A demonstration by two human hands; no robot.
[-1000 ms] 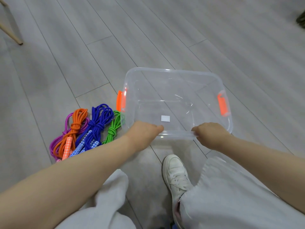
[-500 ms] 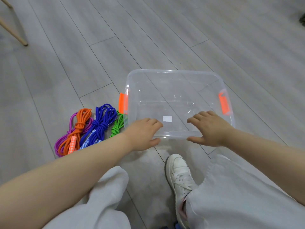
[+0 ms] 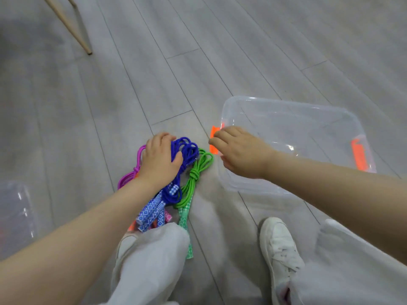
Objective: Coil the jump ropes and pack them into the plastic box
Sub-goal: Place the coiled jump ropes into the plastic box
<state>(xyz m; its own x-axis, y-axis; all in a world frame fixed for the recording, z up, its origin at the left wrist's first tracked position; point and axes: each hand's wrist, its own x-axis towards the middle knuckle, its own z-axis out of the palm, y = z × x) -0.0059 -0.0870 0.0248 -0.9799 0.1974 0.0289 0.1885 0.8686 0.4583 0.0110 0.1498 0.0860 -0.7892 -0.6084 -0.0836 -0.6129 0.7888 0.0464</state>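
Crouching over a grey plank floor point(image 3: 88, 128), a person lays the left hand point(image 3: 159, 160) flat on a bundle of coiled jump ropes: blue rope point(image 3: 187, 150), green rope point(image 3: 198, 170), purple rope point(image 3: 130, 175). Its grip is loose, closed on nothing. The right hand point(image 3: 240, 151), fingers curled, hovers at the clear plastic box point(image 3: 286, 119) by its orange latch point(image 3: 213, 137); whether they touch cannot be told.

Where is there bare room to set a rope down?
The clear plastic box is empty inside. Bare floor lies beyond the ropes and box. It is crowded where the left hand lies over the blue rope, beside the green rope.
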